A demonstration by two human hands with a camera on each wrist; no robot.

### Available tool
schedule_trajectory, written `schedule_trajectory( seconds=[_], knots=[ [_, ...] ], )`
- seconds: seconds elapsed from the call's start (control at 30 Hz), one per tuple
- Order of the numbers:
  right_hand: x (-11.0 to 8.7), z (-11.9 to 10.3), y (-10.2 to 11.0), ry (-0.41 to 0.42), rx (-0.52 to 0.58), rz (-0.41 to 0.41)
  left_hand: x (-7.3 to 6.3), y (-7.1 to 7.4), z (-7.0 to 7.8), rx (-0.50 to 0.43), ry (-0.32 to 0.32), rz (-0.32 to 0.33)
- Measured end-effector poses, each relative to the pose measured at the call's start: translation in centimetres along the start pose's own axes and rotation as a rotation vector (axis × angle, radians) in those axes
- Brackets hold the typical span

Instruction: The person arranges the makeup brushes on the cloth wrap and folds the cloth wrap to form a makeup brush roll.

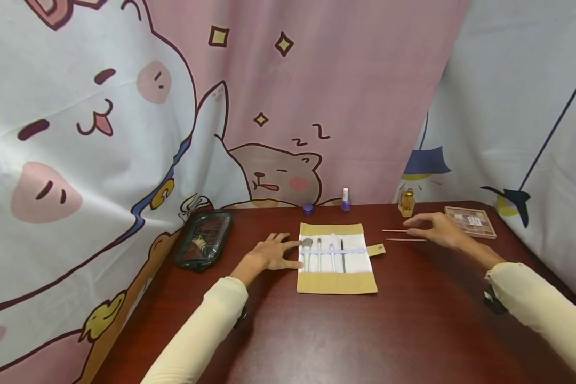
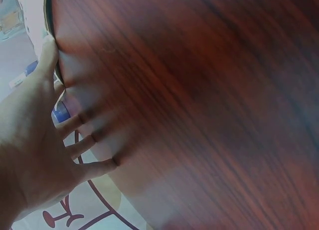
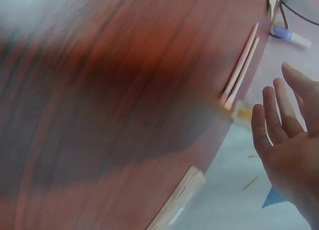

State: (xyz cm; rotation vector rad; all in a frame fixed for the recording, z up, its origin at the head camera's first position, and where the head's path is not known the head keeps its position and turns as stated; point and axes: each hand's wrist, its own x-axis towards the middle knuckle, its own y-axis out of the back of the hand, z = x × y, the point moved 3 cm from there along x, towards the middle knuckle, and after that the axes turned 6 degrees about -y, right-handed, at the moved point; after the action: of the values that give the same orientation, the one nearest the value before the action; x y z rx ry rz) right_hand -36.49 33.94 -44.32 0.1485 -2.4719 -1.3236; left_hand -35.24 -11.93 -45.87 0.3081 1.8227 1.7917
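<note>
A tan and white roll-up brush case (image 1: 336, 284) lies unfolded on the table, a wide-headed makeup brush (image 1: 307, 245) and several slimmer tools in its slots. At its left edge is my left hand (image 1: 269, 252), fingers spread, with thumb and index finger touching the edge. To the right of the case lie two thin pink sticks (image 1: 405, 240), side by side. My right hand (image 1: 434, 230) hovers at their right ends. In the right wrist view its fingers (image 3: 269, 113) are loosely extended and apart from the sticks (image 3: 241, 65), holding nothing.
A black zip pouch (image 1: 204, 240) lies at the left. Along the back stand a small purple-lidded jar (image 1: 308, 208), a purple nail polish bottle (image 1: 345, 200) and an amber perfume bottle (image 1: 406, 202). An eyeshadow palette (image 1: 470, 222) lies back right, before a cartoon-printed curtain (image 1: 365, 106).
</note>
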Motion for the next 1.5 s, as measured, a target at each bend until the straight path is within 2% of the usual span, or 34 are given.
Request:
schedule_trajectory(
  seconds=[0.1,0.27,0.63,0.9,1.0,1.17,1.23,1.33,1.43,1.5],
  knots=[
    [-0.5,0.9,0.3,0.02,-0.024,0.03,0.0,0.0,0.0,0.006,-0.001,-0.002],
    [-1.5,2.1,0.6,-0.01,-0.036,0.014,0.1,-0.3,-0.1,0.015,0.002,-0.007],
    [-2.4,4.5,-0.3,-0.025,-0.106,0.026,0.3,-0.5,-0.1,0.017,0.008,-0.014],
    [-2.3,4.3,-0.6,0.017,-0.106,0.022,0.3,-0.3,0.0,0.038,-0.004,0.007],
    [-2.4,4.0,-0.4,0.029,-0.104,0.04,0.3,-0.3,0.0,0.037,-0.005,0.007],
    [-2.6,3.5,0.1,0.093,-0.097,0.1,0.3,-0.3,0.0,0.038,-0.004,0.008],
    [-2.5,3.3,0.3,0.106,-0.074,0.117,0.3,-0.3,0.0,0.039,-0.004,0.007],
    [-2.5,2.9,0.6,0.083,-0.018,0.115,0.3,-0.3,-0.1,0.037,-0.003,0.008],
    [-2.3,2.4,0.9,0.016,0.091,0.094,0.4,-0.4,-0.2,0.036,-0.002,0.009],
    [-2.1,2.1,1.0,0.005,0.205,0.078,0.4,-0.5,-0.2,0.036,-0.003,0.009]
  ],
)
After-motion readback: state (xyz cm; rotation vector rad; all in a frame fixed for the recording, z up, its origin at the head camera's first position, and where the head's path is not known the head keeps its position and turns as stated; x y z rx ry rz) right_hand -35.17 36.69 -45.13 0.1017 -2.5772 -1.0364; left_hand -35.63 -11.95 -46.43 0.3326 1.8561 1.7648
